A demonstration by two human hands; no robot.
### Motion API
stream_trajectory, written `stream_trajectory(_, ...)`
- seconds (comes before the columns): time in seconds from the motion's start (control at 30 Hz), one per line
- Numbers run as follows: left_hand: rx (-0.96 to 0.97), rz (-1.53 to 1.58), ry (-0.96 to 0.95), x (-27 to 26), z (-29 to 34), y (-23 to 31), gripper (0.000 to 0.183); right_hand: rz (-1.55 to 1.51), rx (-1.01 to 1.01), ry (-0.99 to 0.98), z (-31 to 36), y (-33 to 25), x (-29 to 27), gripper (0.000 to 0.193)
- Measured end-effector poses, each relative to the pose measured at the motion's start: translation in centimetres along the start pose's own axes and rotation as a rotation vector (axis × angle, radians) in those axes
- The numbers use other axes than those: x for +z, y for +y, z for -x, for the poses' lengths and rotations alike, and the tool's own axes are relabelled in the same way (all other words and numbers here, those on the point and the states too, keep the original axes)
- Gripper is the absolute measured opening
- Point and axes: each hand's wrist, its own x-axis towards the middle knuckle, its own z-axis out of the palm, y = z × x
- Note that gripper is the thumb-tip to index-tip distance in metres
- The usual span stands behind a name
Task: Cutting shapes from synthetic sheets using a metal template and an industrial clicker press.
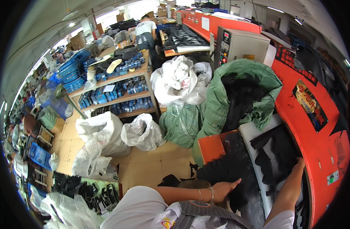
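My left hand, with bracelets at the wrist, is at the near edge of a black sheet with ragged edges. At least one finger is stretched out over the sheet; the others are partly hidden. At the right, my right hand reaches the far right side of a black cut piece of material, close to the red machine. Its fingers are too small and hidden to make out. The piece lies across a white board on the machine's bed.
A large green sack of black scraps stands beside the red machine, below a grey control box. White sacks sit on the tiled floor. A shelf holds blue blocks. Farther back, a person bends over.
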Motion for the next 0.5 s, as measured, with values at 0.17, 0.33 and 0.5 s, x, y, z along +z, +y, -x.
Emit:
stream_trajectory(0.17,-0.011,-0.090,0.232,2.4,1.5,0.8,0.043,-0.072,-0.025,-0.039,4.0,-0.1,-0.2,0.045)
stream_trajectory(0.33,-0.108,-0.096,0.260,3.4,2.2,2.7,0.031,-0.548,0.060,-0.038,6.9,-0.2,-2.1,0.046)
stream_trajectory(0.5,-0.070,-0.162,0.434,5.6,2.6,2.4,0.024,-0.695,-0.203,0.006,12.7,-0.4,-2.3,0.070)
